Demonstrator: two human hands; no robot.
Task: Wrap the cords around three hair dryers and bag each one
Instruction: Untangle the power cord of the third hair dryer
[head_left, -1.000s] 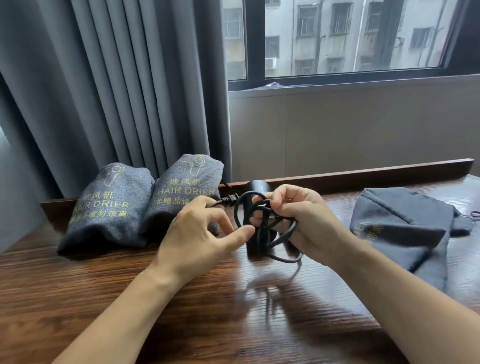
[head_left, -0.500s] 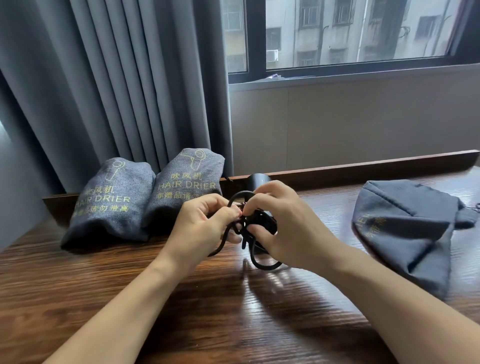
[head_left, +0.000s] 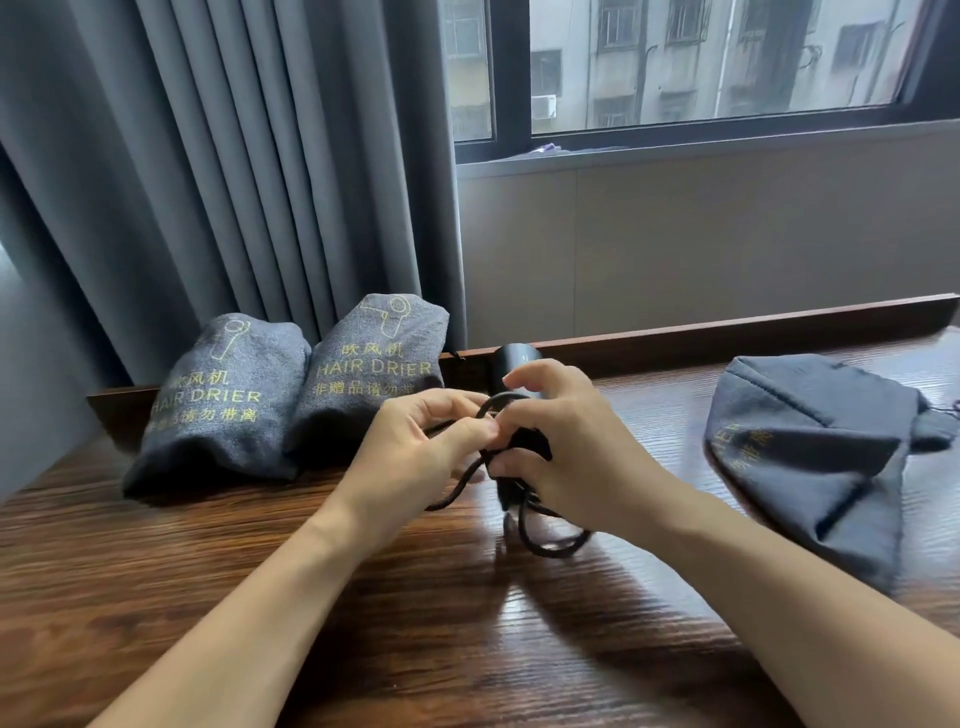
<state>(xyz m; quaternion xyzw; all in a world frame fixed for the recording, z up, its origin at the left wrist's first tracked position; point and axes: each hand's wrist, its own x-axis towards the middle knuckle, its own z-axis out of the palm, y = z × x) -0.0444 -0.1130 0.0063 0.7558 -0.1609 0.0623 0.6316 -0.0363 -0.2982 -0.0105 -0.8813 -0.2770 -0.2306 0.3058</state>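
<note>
Two filled grey bags, left one (head_left: 218, 400) and right one (head_left: 371, 376), lean side by side at the bench's (head_left: 260, 597) back rail before the curtain (head_left: 234, 156). One flat bag (head_left: 810, 462) lies well to the right. Between them, one black hair dryer (head_left: 514, 364) stands mostly hidden behind both hands: left hand (head_left: 410, 462) and right hand (head_left: 566, 457) pinch its black cord (head_left: 545, 540), loops trailing onto the wood.

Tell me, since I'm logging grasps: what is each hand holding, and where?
Both grip the black cord of the hair dryer: left hand pinches a loop near the handle, right hand holds the wound handle.
</note>
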